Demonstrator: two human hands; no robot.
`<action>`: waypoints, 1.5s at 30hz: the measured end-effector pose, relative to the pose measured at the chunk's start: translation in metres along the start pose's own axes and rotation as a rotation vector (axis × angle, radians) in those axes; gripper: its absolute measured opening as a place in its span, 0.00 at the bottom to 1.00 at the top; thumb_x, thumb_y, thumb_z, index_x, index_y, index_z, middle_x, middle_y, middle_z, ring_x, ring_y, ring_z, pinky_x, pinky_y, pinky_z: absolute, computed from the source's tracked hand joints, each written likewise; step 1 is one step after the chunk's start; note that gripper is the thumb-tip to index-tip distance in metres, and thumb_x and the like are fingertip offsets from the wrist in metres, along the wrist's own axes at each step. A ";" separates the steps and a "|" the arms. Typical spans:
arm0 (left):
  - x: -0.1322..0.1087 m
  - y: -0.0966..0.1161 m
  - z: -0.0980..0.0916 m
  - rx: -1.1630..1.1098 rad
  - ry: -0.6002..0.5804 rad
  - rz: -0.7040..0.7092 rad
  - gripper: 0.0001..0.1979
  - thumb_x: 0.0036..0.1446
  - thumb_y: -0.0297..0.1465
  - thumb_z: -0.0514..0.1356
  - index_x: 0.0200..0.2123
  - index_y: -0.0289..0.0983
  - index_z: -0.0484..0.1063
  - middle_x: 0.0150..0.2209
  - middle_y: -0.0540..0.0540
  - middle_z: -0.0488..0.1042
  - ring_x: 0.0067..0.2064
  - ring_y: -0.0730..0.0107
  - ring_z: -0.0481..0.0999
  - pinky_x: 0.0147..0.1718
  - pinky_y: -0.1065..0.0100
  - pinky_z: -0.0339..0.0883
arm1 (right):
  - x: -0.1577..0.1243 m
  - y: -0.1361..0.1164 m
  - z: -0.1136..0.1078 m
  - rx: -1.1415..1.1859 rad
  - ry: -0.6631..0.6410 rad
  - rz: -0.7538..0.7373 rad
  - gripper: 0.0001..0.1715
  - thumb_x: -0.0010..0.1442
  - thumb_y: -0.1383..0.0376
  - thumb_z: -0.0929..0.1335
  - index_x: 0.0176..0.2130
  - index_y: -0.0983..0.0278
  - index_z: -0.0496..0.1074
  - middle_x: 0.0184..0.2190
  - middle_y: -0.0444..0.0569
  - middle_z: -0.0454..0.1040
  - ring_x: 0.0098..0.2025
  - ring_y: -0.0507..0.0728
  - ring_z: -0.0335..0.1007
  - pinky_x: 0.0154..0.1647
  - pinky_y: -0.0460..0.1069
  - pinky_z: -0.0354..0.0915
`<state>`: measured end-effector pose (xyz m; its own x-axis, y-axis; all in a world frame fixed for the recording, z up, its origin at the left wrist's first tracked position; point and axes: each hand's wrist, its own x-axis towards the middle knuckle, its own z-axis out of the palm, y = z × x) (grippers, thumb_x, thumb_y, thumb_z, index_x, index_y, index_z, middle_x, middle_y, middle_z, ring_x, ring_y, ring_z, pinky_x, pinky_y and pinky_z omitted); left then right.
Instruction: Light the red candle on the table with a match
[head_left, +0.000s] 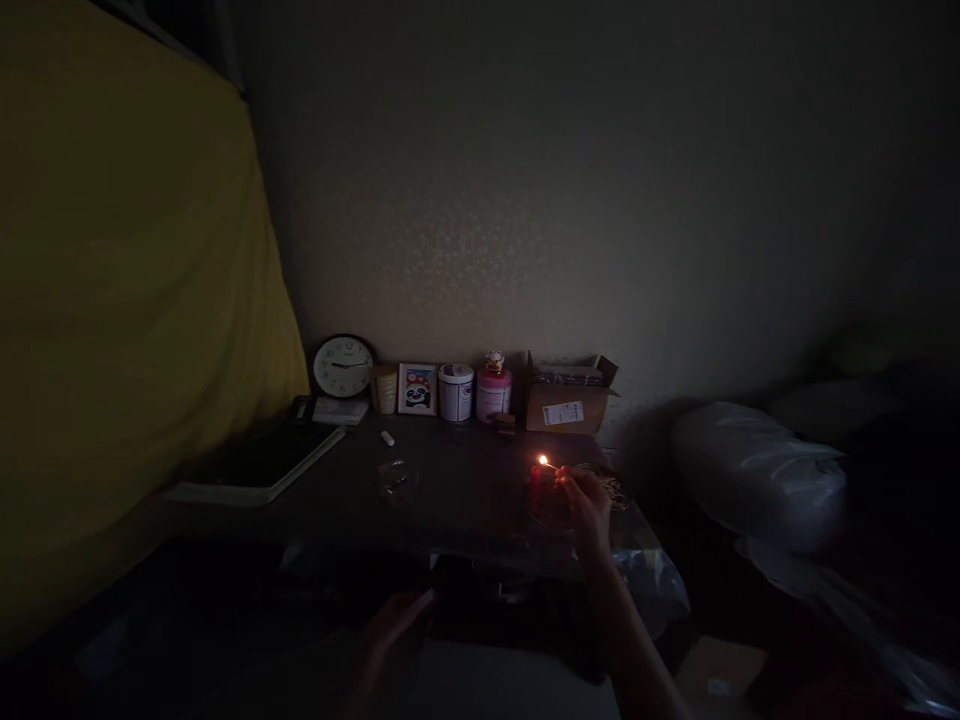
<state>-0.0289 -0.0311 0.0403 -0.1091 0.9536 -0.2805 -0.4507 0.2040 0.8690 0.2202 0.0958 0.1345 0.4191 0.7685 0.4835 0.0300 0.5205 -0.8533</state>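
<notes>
My right hand [587, 503] is closed, pinching a burning match [551, 465] between its fingertips. The match's flame is at the top of a red candle [535, 490], which stands upright on the dark table; whether the wick is burning I cannot tell. Just behind my right hand lies a pile of thin pale sticks [615, 488], partly hidden by it. Low in the view, in front of the table edge, my left hand [397, 615] is dim and blurred. Its fingers are too dark to show whether they hold anything.
Along the wall stand a round clock [343, 366], a tan cup [384, 390], a panda picture [417, 388], a white tin [455, 392], a pink tin [493, 400] and an open cardboard box [564, 410]. A large book [259, 465] lies left; a white plastic bag [757, 475] sits right.
</notes>
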 end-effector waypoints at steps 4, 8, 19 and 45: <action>-0.002 0.001 0.002 0.005 0.012 0.012 0.12 0.37 0.40 0.67 0.25 0.39 0.76 0.30 0.43 0.79 0.43 0.51 0.74 0.42 0.59 0.65 | 0.001 0.004 0.000 -0.034 -0.008 0.032 0.16 0.42 0.56 0.71 0.26 0.67 0.74 0.22 0.47 0.74 0.24 0.53 0.67 0.24 0.46 0.62; -0.008 0.005 0.002 0.011 -0.010 0.019 0.13 0.37 0.41 0.66 0.26 0.39 0.76 0.31 0.44 0.79 0.43 0.52 0.74 0.44 0.58 0.65 | 0.002 0.004 -0.001 -0.091 0.000 0.044 0.18 0.43 0.54 0.70 0.27 0.67 0.74 0.21 0.46 0.73 0.24 0.53 0.66 0.24 0.46 0.61; -0.011 0.006 0.006 -0.011 -0.010 0.064 0.15 0.37 0.42 0.66 0.28 0.39 0.77 0.37 0.42 0.79 0.49 0.50 0.71 0.48 0.58 0.63 | 0.003 0.008 -0.003 -0.243 -0.026 0.037 0.19 0.48 0.53 0.68 0.29 0.67 0.74 0.23 0.48 0.74 0.26 0.55 0.67 0.25 0.47 0.60; -0.024 0.022 0.009 0.067 -0.019 0.026 0.15 0.38 0.44 0.65 0.28 0.42 0.77 0.38 0.43 0.79 0.51 0.50 0.70 0.51 0.58 0.61 | 0.001 0.016 0.007 -0.281 -0.041 0.050 0.21 0.47 0.51 0.67 0.29 0.67 0.74 0.25 0.50 0.75 0.28 0.57 0.69 0.26 0.47 0.63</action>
<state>-0.0287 -0.0474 0.0698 -0.1025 0.9627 -0.2505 -0.3879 0.1933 0.9012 0.2144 0.1077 0.1226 0.3894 0.8083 0.4416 0.2631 0.3619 -0.8943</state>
